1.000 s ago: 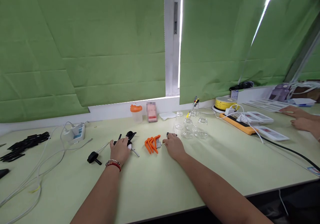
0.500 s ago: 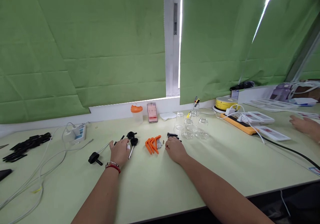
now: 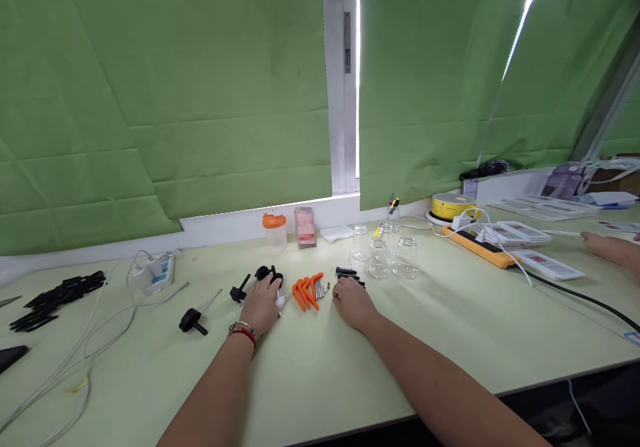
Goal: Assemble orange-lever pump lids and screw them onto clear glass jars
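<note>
My left hand (image 3: 261, 304) reaches over a metal rod with a black knob (image 3: 277, 278). Its fingers close around the knob, and the lower end of the rod shows below the thumb, which has a white patch. Close by lie another black knob (image 3: 261, 272) and a black handle piece (image 3: 241, 290). Farther left is a black-knobbed rod (image 3: 191, 320). My right hand (image 3: 354, 302) rests on the table with curled fingers, which hide what, if anything, they hold. Ribbed black pieces (image 3: 346, 272) lie just beyond it. Between my hands are orange angled handles (image 3: 306, 292) and small metal pins (image 3: 320, 290).
Glass jars (image 3: 377, 260) stand beyond my right hand. An orange-lidded cup (image 3: 275, 228) stands by the wall. Cables (image 3: 89, 340) and black strips (image 3: 56, 300) lie left. An orange power strip (image 3: 477, 248) and another person's hand (image 3: 607, 247) are at right.
My left hand has moved right, off the black handle piece and onto a black-knobbed rod. My right hand stays by the black pieces. The other person's hand has shifted slightly.
</note>
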`<state>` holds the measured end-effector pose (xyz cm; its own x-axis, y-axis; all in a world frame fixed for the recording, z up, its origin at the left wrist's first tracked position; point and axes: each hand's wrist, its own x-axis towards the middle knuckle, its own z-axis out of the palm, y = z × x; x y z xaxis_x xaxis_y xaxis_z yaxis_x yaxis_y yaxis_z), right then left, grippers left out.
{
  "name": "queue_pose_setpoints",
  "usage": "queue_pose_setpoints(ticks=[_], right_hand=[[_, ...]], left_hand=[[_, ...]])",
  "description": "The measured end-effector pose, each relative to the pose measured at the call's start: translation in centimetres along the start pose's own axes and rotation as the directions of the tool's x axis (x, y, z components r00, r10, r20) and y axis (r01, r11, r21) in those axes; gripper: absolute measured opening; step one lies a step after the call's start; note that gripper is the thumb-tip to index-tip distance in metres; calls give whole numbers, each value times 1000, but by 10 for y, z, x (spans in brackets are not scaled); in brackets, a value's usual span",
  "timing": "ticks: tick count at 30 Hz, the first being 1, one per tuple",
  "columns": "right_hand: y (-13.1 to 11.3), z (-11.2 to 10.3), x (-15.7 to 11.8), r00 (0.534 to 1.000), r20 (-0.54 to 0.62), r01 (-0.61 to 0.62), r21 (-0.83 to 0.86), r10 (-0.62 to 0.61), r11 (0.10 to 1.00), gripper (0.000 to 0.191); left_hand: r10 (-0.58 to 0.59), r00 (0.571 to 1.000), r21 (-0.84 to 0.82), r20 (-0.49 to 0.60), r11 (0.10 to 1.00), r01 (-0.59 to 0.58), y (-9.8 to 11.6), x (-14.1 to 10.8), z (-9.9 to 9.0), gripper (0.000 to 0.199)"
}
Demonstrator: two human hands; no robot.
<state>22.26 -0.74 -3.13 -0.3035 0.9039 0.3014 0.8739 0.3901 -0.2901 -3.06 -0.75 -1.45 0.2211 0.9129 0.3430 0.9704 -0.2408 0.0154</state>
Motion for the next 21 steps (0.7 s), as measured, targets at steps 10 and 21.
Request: queue_pose_setpoints(ticks=[10,21], right_hand=[[4,3,-1,1000,11,-12,62,12,998,15],[3,-2,-5,999,31,-19,114,16,993,14]], left_hand=[[97,993,61,-64,994,-93,18,-11,-21,28],[27,999,-174,34,984,-21,16,-17,-15,31]])
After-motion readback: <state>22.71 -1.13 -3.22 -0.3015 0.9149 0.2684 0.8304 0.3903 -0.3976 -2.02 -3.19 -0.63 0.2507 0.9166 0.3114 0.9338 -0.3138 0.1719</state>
